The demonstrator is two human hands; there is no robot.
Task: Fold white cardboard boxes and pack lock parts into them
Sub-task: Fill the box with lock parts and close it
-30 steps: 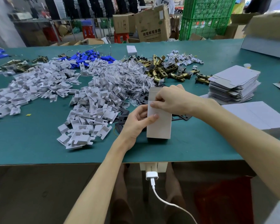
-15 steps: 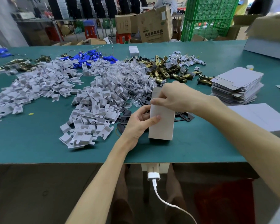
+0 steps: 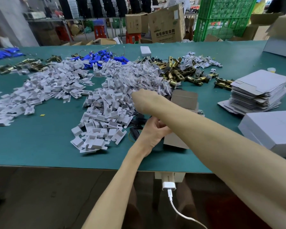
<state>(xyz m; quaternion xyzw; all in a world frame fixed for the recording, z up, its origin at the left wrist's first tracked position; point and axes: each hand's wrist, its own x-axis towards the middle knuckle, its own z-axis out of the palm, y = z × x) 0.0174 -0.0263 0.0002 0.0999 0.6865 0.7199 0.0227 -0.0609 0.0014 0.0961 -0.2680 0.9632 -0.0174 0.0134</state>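
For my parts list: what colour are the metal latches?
The metal latches are brass-gold, shown best in the head view.

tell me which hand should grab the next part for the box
Right, probably. The right hand is stretched across to the edge of the white inserts, while the left hand grips the lower end of the white box, steadying it. The right hand's grip is too blurred to read.

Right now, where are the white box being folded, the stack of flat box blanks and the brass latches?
white box [image 3: 184, 99]: head view, on its open upper flap.
stack of flat box blanks [image 3: 261, 81]: head view, on the top sheet.
brass latches [image 3: 172, 76]: head view, on a latch in the pile.
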